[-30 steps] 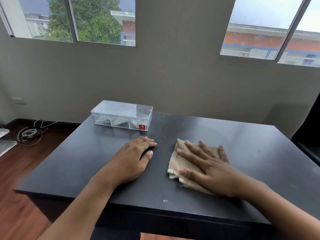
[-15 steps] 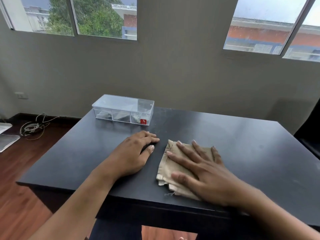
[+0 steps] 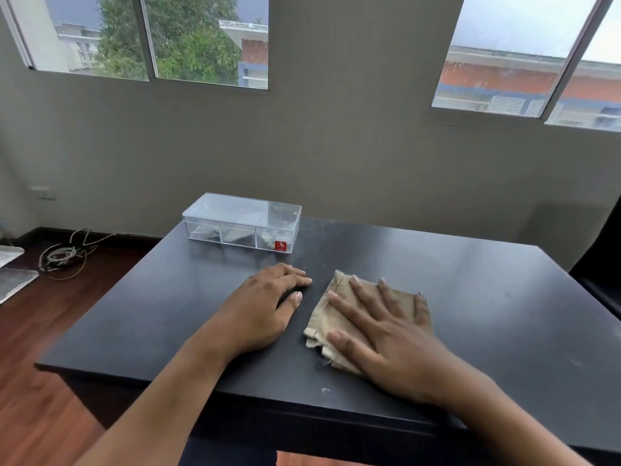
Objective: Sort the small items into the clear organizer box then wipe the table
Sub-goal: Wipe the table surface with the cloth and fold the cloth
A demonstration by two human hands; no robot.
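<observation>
A clear organizer box [image 3: 242, 223] with its lid on stands at the far left of the black table [image 3: 487, 297]; small items show dimly in its compartments. A folded beige cloth [image 3: 336, 314] lies flat near the table's middle front. My right hand [image 3: 379, 331] presses flat on the cloth with fingers spread. My left hand [image 3: 265, 304] rests palm down on the bare table just left of the cloth, fingers together, holding nothing.
A coil of cable [image 3: 62, 255] lies on the wooden floor to the left, by the wall. A dark chair [image 3: 601, 270] stands at the table's right side. A small white speck [image 3: 325, 390] sits near the front edge.
My right hand slid the cloth left toward my left hand, then a little back to the right. My left hand has stayed in place.
</observation>
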